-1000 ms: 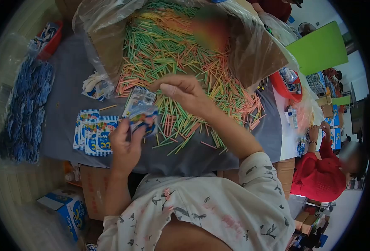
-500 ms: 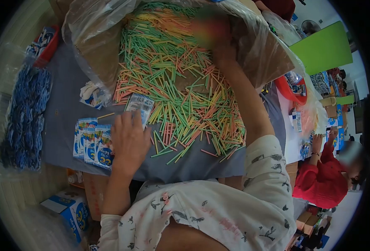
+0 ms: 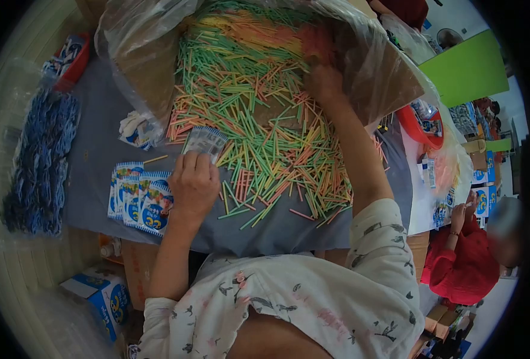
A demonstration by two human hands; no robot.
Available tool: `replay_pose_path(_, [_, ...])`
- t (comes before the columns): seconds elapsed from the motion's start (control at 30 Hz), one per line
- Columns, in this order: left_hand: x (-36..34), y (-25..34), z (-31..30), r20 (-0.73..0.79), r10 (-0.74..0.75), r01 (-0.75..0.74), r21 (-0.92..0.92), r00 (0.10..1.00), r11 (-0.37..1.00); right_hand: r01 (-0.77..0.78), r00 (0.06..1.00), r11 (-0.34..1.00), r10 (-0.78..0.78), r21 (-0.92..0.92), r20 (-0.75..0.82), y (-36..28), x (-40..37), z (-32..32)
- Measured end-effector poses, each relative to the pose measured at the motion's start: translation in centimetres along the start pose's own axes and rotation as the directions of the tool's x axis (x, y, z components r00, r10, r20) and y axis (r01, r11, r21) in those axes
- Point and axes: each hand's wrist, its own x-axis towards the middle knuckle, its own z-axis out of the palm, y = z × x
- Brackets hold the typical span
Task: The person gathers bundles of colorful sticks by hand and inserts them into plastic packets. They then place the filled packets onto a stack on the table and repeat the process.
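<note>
My left hand (image 3: pixel 194 185) has its fingers bent together over the lower edge of a small printed packet (image 3: pixel 207 142), which lies at the near edge of a pile of coloured sticks. Reaching far into the lined carton, my right hand (image 3: pixel 325 84) is among the thin green, yellow and pink sticks (image 3: pixel 241 84). Its fingertips are blurred and partly hidden, so what they hold cannot be made out. Several blue-and-white packets (image 3: pixel 139 203) lie overlapped to the left of my left hand, with a single yellow stick (image 3: pixel 155 159) just above them.
Clear plastic lines the carton (image 3: pixel 379 78) around the sticks. Left are a bundle of blue packets (image 3: pixel 42 161) and a red basket (image 3: pixel 73 69); another red basket (image 3: pixel 422 134) stands right. A crumpled packet (image 3: pixel 138 130) lies on the grey cloth (image 3: pixel 91 119). A person in red (image 3: pixel 462 263) works at right.
My left hand's fingers have drawn together on the packet's lower edge; before, they were more spread. My right hand has shifted slightly towards me and is less blurred.
</note>
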Motion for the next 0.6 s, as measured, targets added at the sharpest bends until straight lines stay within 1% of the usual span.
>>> replay_pose_path(0.07, [0.6, 0.8, -0.4, 0.045, -0.094, 0.094, 0.001, 0.995, 0.996, 0.061, 0.984, 0.979, -0.026, 0.195, -0.178, 0.9, 0.2, 0.2])
replay_pose_path(0.1, [0.7, 0.5, -0.4, 0.047, -0.108, 0.108, 0.006, 0.993, 0.994, 0.073, 0.984, 0.978, -0.039, 0.198, -0.171, 0.8, 0.3, 0.3])
replay_pose_path(0.17, [1.0, -0.2, -0.3, 0.059, -0.079, 0.078, 0.017, 0.995, 0.997, 0.136, 0.959, 0.911, -0.021, 0.391, -0.284, 1.0, 0.6, 0.2])
replay_pose_path(0.2, [1.3, -0.8, -0.4, 0.058, -0.083, 0.083, 0.016, 0.995, 0.996, 0.139, 0.959, 0.911, -0.026, 0.389, -0.282, 1.5, 1.1, 1.0])
replay_pose_path(0.23, [1.6, -1.6, -0.6, 0.089, -0.123, 0.131, -0.095, 0.988, 0.987, 0.129, 0.976, 0.750, 0.021, 0.649, -0.218, 2.1, 1.5, 2.3])
replay_pose_path(0.27, [1.7, -1.9, -0.8, 0.124, -0.156, 0.179, -0.204, 0.980, 0.963, 0.097, 0.988, 0.521, 0.049, 0.848, -0.143, 2.9, 1.6, 3.4])
replay_pose_path(0.3, [1.6, -1.7, -0.8, 0.121, -0.154, 0.177, -0.207, 0.981, 0.962, 0.099, 0.988, 0.524, 0.049, 0.846, -0.146, 2.7, 1.1, 2.6])
replay_pose_path(0.33, [1.5, -1.6, -0.7, 0.003, -0.087, 0.087, -0.125, 0.996, 0.988, -0.028, 0.980, 0.448, 0.187, 0.894, -0.063, 1.8, 0.5, 1.0])
replay_pose_path(0.37, [1.1, -1.4, -0.6, -0.105, -0.014, 0.011, -0.028, 0.994, 1.000, -0.150, 0.951, 0.351, 0.308, 0.924, 0.037, 0.9, -0.2, -0.4])
replay_pose_path(0.4, [0.4, -1.0, -0.1, -0.103, -0.026, 0.023, -0.024, 0.994, 0.999, -0.152, 0.954, 0.350, 0.298, 0.924, 0.044, 0.1, -1.1, -1.8])
replay_pose_path(0.43, [-0.5, -0.4, 0.6, -0.073, 0.003, -0.002, 0.012, 0.997, 1.000, -0.094, 0.979, 0.310, 0.200, 0.946, 0.032, -0.5, -2.1, -3.2])
replay_pose_path(0.47, [-1.0, -0.1, 1.0, -0.045, 0.036, -0.034, 0.044, 0.998, 0.998, -0.065, 0.988, 0.288, 0.154, 0.955, 0.020, -0.9, -2.9, -3.6])
replay_pose_path(0.5, [-1.1, -0.1, 0.9, -0.046, 0.038, -0.036, 0.042, 0.998, 0.998, -0.037, 0.994, 0.264, 0.108, 0.964, 0.009, -1.4, -3.7, -3.9])
replay_pose_path(0.57, [-1.1, -0.2, 0.8, 0.009, -0.051, 0.051, 0.022, 0.999, 0.998, 0.048, 0.996, 0.297, -0.087, 0.954, -0.023, -3.6, -4.9, -2.9])
replay_pose_path(0.6, [-1.0, -0.3, 0.7, 0.007, -0.057, 0.056, 0.021, 0.998, 0.998, 0.048, 0.995, 0.299, -0.093, 0.953, -0.021, -4.5, -5.6, -2.1])
